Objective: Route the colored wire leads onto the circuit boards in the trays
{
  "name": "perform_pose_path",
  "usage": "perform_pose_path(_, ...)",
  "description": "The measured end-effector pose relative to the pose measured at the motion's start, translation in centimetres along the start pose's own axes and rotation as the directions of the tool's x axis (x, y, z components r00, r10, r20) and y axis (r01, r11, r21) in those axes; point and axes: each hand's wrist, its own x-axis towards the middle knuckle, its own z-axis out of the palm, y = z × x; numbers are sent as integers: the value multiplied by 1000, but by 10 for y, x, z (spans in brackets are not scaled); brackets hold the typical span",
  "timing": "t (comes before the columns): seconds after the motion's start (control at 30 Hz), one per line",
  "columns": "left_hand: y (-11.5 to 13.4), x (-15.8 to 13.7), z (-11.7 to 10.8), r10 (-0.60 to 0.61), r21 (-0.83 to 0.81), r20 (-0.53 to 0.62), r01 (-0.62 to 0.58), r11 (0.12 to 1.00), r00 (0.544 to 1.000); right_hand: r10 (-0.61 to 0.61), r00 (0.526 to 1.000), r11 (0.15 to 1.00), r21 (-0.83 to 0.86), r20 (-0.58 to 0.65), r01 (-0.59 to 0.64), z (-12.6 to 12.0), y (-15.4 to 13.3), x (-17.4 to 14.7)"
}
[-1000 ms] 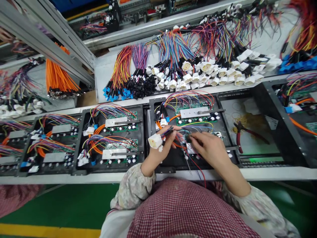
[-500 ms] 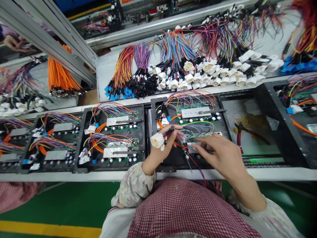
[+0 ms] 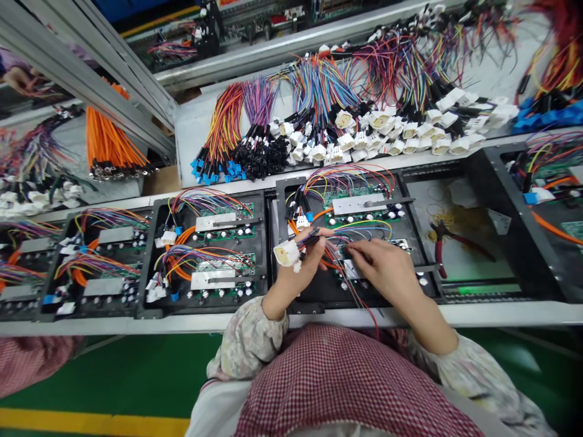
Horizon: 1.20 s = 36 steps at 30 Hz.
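Observation:
My left hand [image 3: 303,261] is closed around a wire harness, and the harness's white connector [image 3: 286,254] sticks out to the left of the thumb. Several loose wires [image 3: 353,290] of the harness fan out to the right, and a red one hangs over the front edge. My right hand [image 3: 380,264] pinches a thin wire between thumb and fingertips, just above the nearer circuit board [image 3: 401,244]; the wire's end is hidden. Both hands are over a black tray [image 3: 314,298]. The farther circuit board [image 3: 359,205], with a metal plate and attached wires, lies behind them.
Red-handled cutters [image 3: 441,249] lie right of the tray. Other black trays [image 3: 155,261] with wired boards line the left. Behind are bundles of white-connector harnesses [image 3: 346,139], blue-ended wires [image 3: 218,164] and orange cables [image 3: 107,133]. A metal post [image 3: 132,67] stands at back left.
My right hand has moved left and slightly up, and its spread fingers have closed into a pinch near the board. The left hand stays almost in place with the harness.

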Motion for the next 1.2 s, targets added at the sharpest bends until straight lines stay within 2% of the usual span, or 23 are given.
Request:
perform_pose_path(0.3,1,1,0,0,-13,39,1,1000,999,-33,999,997,-65,14,34,0,0,2)
perform_pose_path(0.8,5,0,0,-4,28,26,3,1000,1000,-25,1000,999,-22,13,25,1,0,4)
perform_pose_path(1.2,7,1,0,55,36,28,-56,998,998,-34,999,997,-69,10,35,2,-1,5)
